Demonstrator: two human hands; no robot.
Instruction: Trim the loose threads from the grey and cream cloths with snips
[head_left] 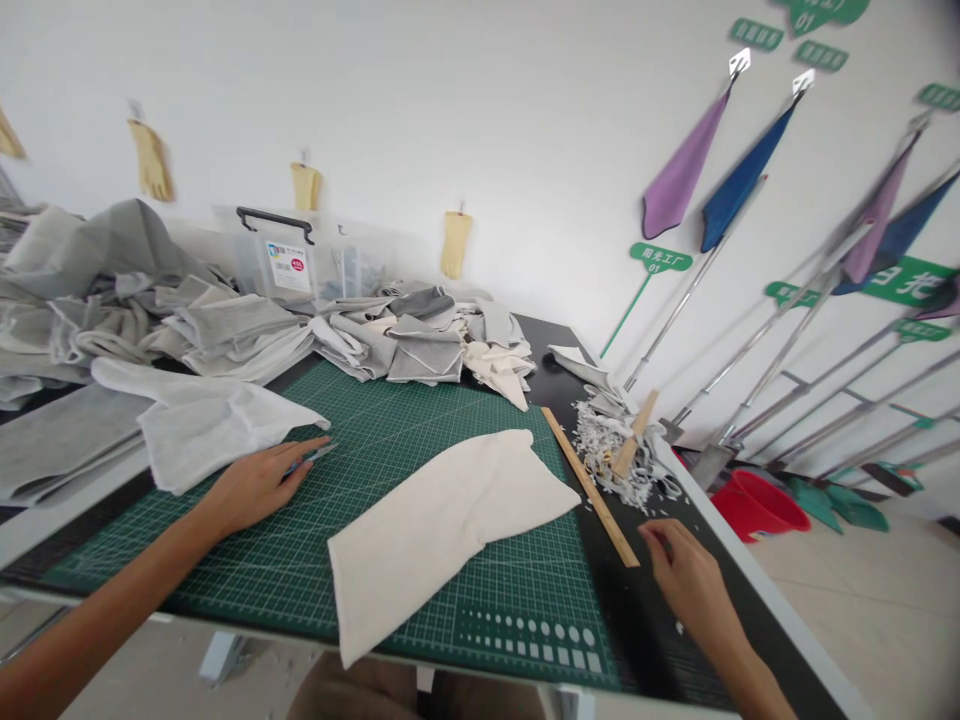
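Note:
My left hand [255, 487] rests on the green cutting mat [277, 560], its fingers closed round a slim blue-handled tool with a pointed metal tip [319, 453]; the exact kind is not clear. A pale grey-white cloth [202, 415] lies just behind that hand. In front of me a cream cloth piece [442, 525] is spread across the mat, touched by neither hand. My right hand [686, 570] hovers over the black table at the right, fingertips pinched together. Whatever they hold, if anything, is too small to make out. Close by lies the near end of a wooden ruler [592, 490].
Grey cloths [225, 330] are heaped along the back and left. Beside the ruler sits a pile of shredded scraps [611, 450] with a wooden strip [636, 432] on it. A clear plastic box [277, 255] stands behind. Off the right edge are a red bucket [757, 505] and mops.

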